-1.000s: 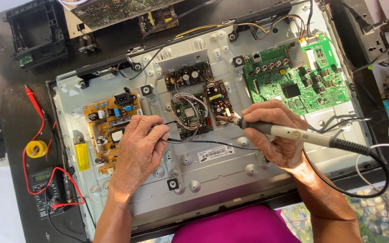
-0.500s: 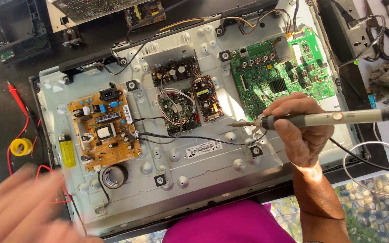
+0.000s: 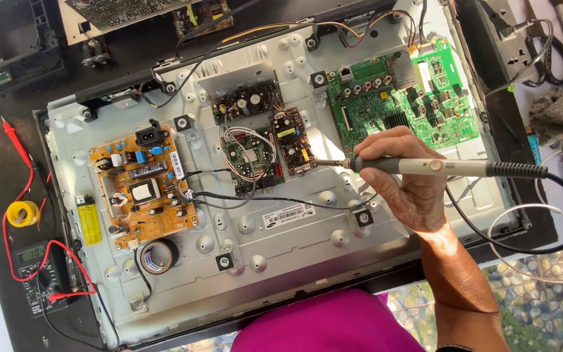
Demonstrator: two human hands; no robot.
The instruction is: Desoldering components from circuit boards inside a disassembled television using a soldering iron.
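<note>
Right hand at frame centre-right — fingers wrapped round soldering iron, tip touching small brown circuit board. Left hand out of view.

The soldering iron is grey with a black ribbed grip and black cord. The big board is bright green; the power board is orange-tan with blue and white parts. The panel is pale silver-grey. The lighter and solder reel are yellow, the probe leads red, the tape roll black, the shirt magenta.
</note>
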